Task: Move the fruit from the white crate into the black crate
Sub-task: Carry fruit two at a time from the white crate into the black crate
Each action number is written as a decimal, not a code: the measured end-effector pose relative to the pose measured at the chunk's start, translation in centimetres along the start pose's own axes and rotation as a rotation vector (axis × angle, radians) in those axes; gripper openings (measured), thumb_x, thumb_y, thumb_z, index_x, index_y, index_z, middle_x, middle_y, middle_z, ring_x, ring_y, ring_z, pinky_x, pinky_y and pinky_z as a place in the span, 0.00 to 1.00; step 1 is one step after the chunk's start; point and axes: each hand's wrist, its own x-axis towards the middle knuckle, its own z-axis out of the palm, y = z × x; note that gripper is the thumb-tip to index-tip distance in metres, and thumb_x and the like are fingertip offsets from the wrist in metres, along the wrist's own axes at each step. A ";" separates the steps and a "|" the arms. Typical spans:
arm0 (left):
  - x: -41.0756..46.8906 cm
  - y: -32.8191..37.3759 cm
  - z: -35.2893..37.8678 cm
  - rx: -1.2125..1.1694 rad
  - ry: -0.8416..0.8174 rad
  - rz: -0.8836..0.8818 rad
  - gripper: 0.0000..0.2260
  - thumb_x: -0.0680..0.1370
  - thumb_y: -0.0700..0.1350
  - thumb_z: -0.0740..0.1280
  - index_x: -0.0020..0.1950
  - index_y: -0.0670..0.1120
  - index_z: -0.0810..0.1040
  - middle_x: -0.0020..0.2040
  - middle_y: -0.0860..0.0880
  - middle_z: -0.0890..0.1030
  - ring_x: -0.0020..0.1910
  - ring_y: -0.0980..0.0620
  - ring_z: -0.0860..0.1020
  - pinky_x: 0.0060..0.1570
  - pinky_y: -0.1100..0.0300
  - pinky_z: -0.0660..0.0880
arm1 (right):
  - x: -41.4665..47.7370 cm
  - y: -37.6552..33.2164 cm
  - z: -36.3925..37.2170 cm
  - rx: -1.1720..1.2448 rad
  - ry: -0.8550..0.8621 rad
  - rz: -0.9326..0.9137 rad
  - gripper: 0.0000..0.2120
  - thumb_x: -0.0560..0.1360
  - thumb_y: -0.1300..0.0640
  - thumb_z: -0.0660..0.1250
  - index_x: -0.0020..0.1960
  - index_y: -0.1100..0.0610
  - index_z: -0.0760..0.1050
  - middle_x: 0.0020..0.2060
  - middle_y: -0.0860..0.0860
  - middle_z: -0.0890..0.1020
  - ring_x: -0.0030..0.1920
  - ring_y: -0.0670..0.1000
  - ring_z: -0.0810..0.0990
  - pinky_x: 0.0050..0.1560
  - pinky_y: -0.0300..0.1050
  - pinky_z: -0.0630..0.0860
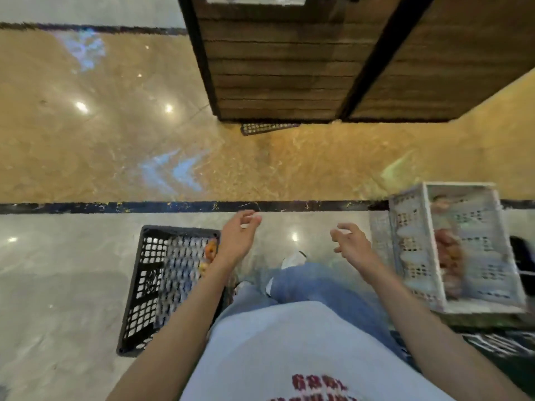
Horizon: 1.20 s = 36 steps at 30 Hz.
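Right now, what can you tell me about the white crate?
The white crate is a rectangular box that looks plastic, with an open top and walls full of little holes. It sits on the person's right, looking tilted and blurry. Reddish-brown fruit is piled inside. The right hand hovers next to it, holding nothing.

The floor [72, 270] is polished stone: pale grey tile nearest, tan tile beyond, with a dark strip [115, 207] between them. The black crate [142, 285] stands on the grey tile at left. The white crate [405, 247] is at right; its support is unclear. A wooden unit [275, 68] stands on the tan tile, with a black grid piece [266, 128] at its base.
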 end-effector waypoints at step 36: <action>20.8 37.4 45.4 0.895 -0.937 0.448 0.14 0.79 0.47 0.63 0.63 0.43 0.74 0.47 0.49 0.77 0.49 0.49 0.77 0.52 0.57 0.72 | 14.1 7.5 -25.3 1.180 0.802 0.753 0.13 0.78 0.55 0.61 0.61 0.58 0.69 0.56 0.61 0.78 0.46 0.57 0.78 0.51 0.51 0.73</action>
